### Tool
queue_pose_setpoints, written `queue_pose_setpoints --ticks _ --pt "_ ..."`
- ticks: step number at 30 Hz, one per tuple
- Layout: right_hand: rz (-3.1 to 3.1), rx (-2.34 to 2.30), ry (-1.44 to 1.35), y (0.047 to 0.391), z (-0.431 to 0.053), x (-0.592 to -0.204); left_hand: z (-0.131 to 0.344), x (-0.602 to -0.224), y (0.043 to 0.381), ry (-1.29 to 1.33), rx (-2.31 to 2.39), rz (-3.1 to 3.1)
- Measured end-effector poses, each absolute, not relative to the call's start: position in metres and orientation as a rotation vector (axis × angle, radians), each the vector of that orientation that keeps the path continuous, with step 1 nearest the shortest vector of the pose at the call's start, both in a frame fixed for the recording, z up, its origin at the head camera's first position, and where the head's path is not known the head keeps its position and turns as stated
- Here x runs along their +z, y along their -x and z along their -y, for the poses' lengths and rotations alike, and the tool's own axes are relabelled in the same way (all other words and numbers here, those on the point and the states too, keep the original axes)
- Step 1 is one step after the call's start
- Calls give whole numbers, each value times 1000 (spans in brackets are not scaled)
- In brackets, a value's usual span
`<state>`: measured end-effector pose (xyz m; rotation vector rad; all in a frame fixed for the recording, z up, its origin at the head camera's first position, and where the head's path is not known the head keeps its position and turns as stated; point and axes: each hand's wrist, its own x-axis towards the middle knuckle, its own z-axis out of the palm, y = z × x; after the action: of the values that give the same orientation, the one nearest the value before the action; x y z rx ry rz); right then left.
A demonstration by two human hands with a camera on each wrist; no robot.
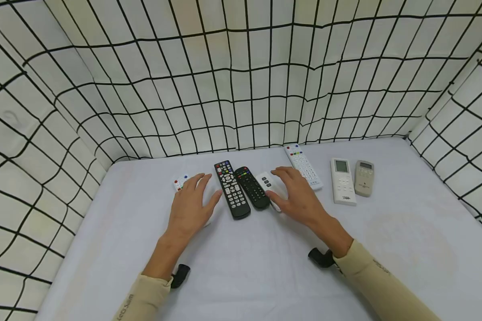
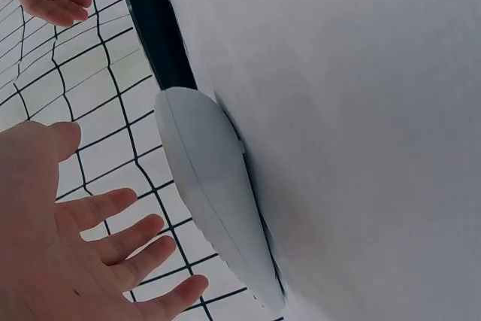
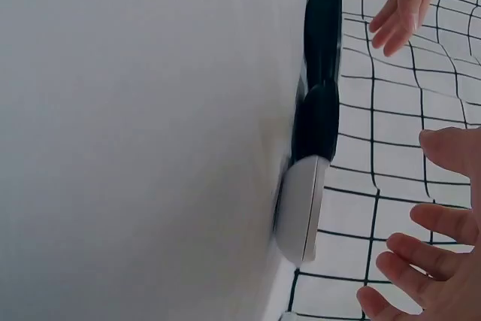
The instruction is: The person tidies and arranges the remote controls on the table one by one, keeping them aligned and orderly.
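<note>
My left hand (image 1: 189,208) hovers over a white remote control (image 1: 180,182), its fingers spread and apart from it in the left wrist view. Most of that remote (image 2: 214,186) is hidden under the hand in the head view. My right hand (image 1: 301,199) is held above a small white remote with grey buttons (image 1: 266,182), also with loose, parted fingers that hold nothing. Between the hands lie a long black remote (image 1: 231,189) and a shorter black remote (image 1: 251,188), side by side and slanted.
Behind my right hand lies a white remote with coloured buttons (image 1: 304,166). Further right are a white air-conditioner remote (image 1: 343,181) and a smaller beige one (image 1: 363,178). Black wire mesh (image 1: 247,69) borders the white-covered table (image 1: 249,267) at the back and sides.
</note>
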<state>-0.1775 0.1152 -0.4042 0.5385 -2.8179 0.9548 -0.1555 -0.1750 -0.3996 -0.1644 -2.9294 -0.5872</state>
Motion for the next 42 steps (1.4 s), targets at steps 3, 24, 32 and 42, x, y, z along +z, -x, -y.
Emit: queue_pose_setpoints --ticks 3,24,32,42 --pt "2812 997 -567 177 -109 -404 179 -399 156 132 -618 2931" --pt "2761 1218 -665 167 -73 -404 201 -400 163 43 -818 2881" --pt "2771 1278 -691 160 -64 -405 206 -402 160 -29 -857 2928" --pt "2731 1357 -759 160 -52 -403 221 -398 161 -66 -920 2918"
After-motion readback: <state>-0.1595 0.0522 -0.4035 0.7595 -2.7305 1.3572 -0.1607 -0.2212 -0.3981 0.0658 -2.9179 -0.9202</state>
